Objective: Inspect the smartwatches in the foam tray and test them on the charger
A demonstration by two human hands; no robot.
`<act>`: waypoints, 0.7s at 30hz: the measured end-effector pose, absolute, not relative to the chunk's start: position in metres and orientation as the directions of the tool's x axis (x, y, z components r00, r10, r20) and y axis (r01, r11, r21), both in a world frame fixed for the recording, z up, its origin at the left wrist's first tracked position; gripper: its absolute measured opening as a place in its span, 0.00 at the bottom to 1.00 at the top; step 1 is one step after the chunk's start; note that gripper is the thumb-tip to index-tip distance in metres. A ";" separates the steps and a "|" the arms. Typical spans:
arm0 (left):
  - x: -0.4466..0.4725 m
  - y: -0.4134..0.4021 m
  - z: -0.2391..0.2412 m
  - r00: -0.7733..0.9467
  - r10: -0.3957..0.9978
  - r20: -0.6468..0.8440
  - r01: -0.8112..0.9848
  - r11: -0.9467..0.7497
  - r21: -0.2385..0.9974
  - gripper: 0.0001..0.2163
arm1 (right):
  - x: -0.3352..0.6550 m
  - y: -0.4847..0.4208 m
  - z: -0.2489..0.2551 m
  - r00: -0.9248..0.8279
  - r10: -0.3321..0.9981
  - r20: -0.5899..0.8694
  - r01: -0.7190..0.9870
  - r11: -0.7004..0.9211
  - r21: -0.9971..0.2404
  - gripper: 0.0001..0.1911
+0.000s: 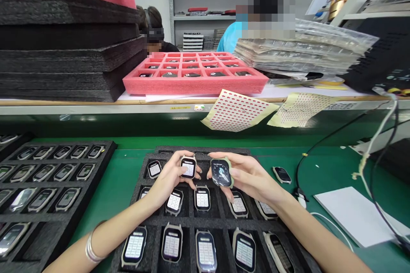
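Note:
My left hand is closed round a smartwatch whose lit screen shows a white grid; the thumb lies on its face. Close beside it, my right hand grips another smartwatch with a dark screen and a pale green edge, tilted up. Both are held over a black foam tray. In the tray's compartments lie several strapless watches, among them a watch just below my hands and a watch in the front row. Most of their screens show white grids.
At left, a second foam tray holds more watches. A single watch lies on the green mat at right, near cables and a white sheet. A pink foam tray and stacked black foam sit on the shelf; two people are behind.

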State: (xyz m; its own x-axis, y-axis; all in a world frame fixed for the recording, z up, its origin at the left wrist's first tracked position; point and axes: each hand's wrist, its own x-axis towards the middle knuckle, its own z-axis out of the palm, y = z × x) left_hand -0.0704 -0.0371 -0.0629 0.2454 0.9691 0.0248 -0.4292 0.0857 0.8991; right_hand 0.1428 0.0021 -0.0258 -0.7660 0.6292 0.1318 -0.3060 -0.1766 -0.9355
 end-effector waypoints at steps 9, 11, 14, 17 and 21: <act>-0.069 -0.036 -0.064 0.229 0.973 0.012 -0.427 0.090 0.900 0.13 | 0.142 0.003 -0.025 -0.727 0.680 0.096 -0.278 -0.164 -0.946 0.21; -0.069 -0.036 -0.063 0.229 0.973 0.010 -0.429 0.092 0.899 0.13 | 0.142 0.002 -0.025 -0.715 0.693 0.094 -0.277 -0.157 -0.948 0.22; -0.069 -0.037 -0.063 0.230 0.973 0.009 -0.426 0.092 0.900 0.13 | 0.142 0.002 -0.024 -0.719 0.688 0.094 -0.270 -0.152 -0.951 0.21; -0.070 -0.038 -0.062 0.230 0.973 0.004 -0.423 0.096 0.901 0.12 | 0.142 0.001 -0.024 -0.720 0.687 0.100 -0.264 -0.138 -0.955 0.22; -0.069 -0.039 -0.061 0.227 0.974 0.006 -0.418 0.092 0.904 0.13 | 0.143 0.000 -0.025 -0.723 0.686 0.082 -0.234 -0.131 -0.963 0.22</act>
